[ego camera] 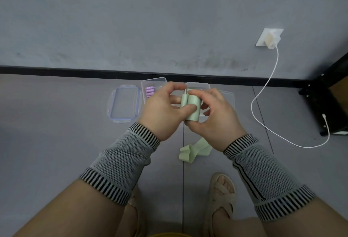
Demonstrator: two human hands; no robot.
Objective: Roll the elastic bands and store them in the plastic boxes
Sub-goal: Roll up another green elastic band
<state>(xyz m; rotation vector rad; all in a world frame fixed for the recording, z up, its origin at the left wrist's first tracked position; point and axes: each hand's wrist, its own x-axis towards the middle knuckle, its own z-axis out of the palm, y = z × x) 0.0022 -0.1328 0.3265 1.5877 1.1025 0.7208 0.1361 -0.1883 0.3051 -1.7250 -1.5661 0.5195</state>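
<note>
From my seat I cannot see much of the second clear box [199, 86]: the hands cover most of it, and the lid [228, 99] to its right is only a faint outline. The left hand [162, 113] and right hand [216, 123] both curl round a pale green elastic band [192, 109], smooth and matte, partly rolled into two soft cylinders side by side; the left thumb presses its front. Its loose tail [192, 151] hangs below the right wrist in flat folded loops (whether it touches the grey floor [56, 133] I cannot tell). The left box [154, 84] holds purple rolls [150, 91], blurred. A blue-gasketed lid [124, 104] lies flat beside it.
</note>
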